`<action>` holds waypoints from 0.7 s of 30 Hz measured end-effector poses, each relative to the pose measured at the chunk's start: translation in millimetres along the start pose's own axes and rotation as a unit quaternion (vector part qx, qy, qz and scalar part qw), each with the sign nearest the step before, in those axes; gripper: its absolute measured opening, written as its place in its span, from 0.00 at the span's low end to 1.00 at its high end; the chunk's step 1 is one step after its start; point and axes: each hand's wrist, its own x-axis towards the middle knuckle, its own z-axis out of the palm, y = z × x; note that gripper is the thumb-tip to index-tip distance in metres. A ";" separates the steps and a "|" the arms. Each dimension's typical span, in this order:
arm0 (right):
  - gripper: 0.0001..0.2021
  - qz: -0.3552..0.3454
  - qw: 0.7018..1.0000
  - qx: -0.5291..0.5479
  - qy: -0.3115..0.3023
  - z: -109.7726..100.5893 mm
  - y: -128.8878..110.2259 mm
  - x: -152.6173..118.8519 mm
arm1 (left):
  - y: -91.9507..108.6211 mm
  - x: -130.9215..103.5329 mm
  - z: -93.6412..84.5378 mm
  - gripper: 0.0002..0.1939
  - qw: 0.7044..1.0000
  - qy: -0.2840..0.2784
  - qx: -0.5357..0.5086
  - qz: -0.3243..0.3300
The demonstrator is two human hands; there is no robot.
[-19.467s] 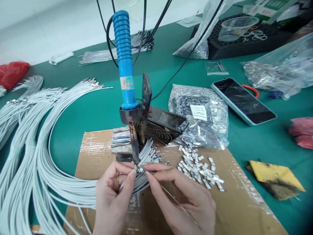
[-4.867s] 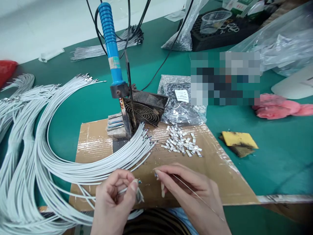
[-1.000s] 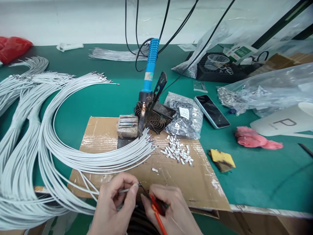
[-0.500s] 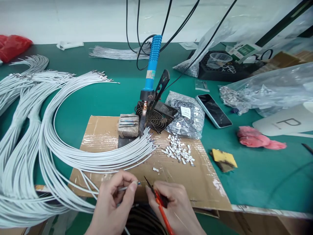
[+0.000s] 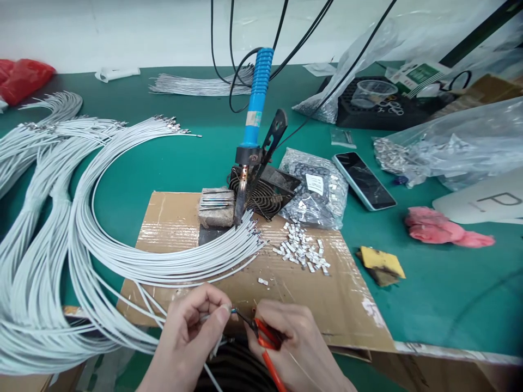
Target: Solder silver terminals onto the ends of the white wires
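The left hand [image 5: 194, 329] pinches a white cable [image 5: 234, 311] close to its tip. The right hand [image 5: 296, 337] is curled around orange-handled pliers [image 5: 273, 367], nose at the cable's end.

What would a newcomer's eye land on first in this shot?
Probably the bright blue soldering iron, standing slightly tilted near the middle, behind the cardboard sheet's centre. Next, the thick white cables curving in from the left. Then, front and centre, the red-handled pliers in the right hand, tips at a cable end held in the left hand.
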 end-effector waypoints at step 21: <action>0.26 0.087 0.945 0.169 0.265 -5.7 15.0 -3.1 | -13.3 -8.4 -9.9 0.14 0.985 0.011 0.119 0.121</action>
